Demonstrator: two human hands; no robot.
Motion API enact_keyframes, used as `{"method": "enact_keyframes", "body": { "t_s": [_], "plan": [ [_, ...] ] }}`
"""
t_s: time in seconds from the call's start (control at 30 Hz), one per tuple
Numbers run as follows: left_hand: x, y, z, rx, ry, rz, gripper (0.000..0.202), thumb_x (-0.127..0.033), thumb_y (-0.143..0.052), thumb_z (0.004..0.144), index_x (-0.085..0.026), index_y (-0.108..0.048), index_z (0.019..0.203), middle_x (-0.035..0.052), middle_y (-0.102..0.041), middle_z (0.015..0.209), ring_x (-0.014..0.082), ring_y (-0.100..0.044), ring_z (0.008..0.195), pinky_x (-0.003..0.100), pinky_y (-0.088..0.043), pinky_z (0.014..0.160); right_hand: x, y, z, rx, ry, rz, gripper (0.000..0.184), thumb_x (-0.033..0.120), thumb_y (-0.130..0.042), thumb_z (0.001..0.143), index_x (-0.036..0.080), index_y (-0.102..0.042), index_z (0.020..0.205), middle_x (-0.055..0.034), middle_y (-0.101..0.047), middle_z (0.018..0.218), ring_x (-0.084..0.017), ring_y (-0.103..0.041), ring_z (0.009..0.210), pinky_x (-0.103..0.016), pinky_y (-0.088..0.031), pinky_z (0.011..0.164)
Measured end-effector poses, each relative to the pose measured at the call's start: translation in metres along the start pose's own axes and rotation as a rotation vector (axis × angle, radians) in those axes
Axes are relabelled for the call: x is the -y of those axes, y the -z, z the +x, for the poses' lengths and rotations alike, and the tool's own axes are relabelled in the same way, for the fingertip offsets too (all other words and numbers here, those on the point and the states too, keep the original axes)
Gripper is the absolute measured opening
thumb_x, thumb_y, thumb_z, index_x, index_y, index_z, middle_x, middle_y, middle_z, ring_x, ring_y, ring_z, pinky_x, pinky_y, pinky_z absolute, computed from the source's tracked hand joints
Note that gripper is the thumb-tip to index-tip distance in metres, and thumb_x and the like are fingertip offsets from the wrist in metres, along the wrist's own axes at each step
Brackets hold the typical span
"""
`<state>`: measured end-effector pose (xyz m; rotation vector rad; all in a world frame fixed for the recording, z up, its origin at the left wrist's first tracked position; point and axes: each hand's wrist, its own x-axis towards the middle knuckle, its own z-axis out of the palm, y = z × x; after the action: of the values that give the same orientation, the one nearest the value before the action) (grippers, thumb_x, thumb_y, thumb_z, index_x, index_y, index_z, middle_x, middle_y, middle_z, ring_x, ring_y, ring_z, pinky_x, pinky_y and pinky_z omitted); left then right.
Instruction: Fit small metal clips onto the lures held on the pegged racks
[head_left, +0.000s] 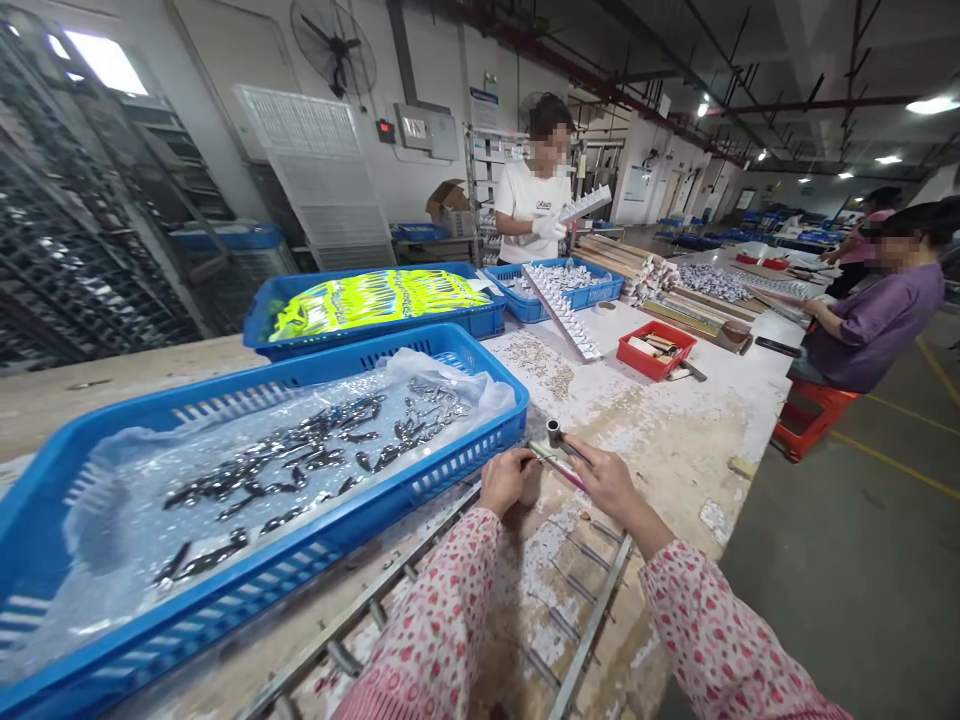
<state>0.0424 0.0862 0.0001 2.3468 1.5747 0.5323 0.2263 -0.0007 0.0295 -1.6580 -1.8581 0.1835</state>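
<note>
My left hand (505,479) is curled shut on one end of a thin rod-like tool (556,464) just in front of the big blue basket (480,455). My right hand (609,480) pinches the same tool from the other side. A small dark metal cylinder (554,432) stands upright on the table right beyond my fingers. Both hands hover over the far end of a long metal rack with pegs (592,620). The basket is lined with clear plastic and holds several dark metal parts (300,460).
A second blue basket with yellow-green packets (375,298) sits behind the first. Farther along the worn white table (675,430) are a red tray (655,349), a third blue basket (555,285) and a pegged rack. A standing person in white and seated people work at the right.
</note>
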Motion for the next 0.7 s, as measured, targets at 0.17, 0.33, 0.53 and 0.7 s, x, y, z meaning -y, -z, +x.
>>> {"method": "enact_keyframes", "body": {
  "t_s": [0.17, 0.33, 0.53, 0.7],
  "plan": [
    [-0.002, 0.003, -0.001, 0.029, 0.009, -0.012, 0.021, -0.033, -0.052, 0.085, -0.030, -0.071, 0.094, -0.0008, -0.072, 0.099, 0.0174, -0.065, 0.091, 0.024, -0.042, 0.073, 0.003, 0.000, -0.003, 0.078, -0.009, -0.072, 0.039, 0.032, -0.043, 0.093, 0.034, -0.053, 0.130, 0.0001, -0.067, 0.115, -0.021, -0.065, 0.097, -0.030, -0.050, 0.081],
    [-0.002, 0.005, -0.001, 0.033, 0.002, -0.027, 0.021, -0.031, -0.053, 0.084, -0.029, -0.071, 0.095, 0.0003, -0.072, 0.098, 0.0178, -0.065, 0.091, 0.024, -0.042, 0.071, 0.008, 0.003, 0.000, 0.012, 0.026, -0.083, 0.041, 0.031, -0.040, 0.094, 0.034, -0.047, 0.135, 0.0004, -0.064, 0.120, -0.018, -0.063, 0.102, -0.027, -0.048, 0.085],
    [0.000, 0.003, 0.000, 0.028, -0.002, -0.024, 0.022, -0.032, -0.052, 0.084, -0.030, -0.072, 0.093, 0.0002, -0.073, 0.095, 0.0193, -0.066, 0.089, 0.025, -0.042, 0.070, 0.014, 0.009, 0.003, 0.137, -0.009, -0.180, 0.038, 0.032, -0.045, 0.092, 0.037, -0.052, 0.129, 0.0010, -0.068, 0.112, -0.020, -0.065, 0.095, -0.029, -0.050, 0.079],
    [-0.001, 0.003, 0.000, 0.026, -0.005, -0.007, 0.023, -0.033, -0.051, 0.085, -0.029, -0.071, 0.095, 0.0023, -0.073, 0.097, 0.0189, -0.065, 0.090, 0.024, -0.042, 0.071, 0.015, 0.009, 0.001, 0.052, 0.051, -0.139, 0.041, 0.032, -0.040, 0.094, 0.034, -0.047, 0.134, -0.0016, -0.066, 0.115, -0.018, -0.063, 0.099, -0.027, -0.048, 0.082]
  ]
}}
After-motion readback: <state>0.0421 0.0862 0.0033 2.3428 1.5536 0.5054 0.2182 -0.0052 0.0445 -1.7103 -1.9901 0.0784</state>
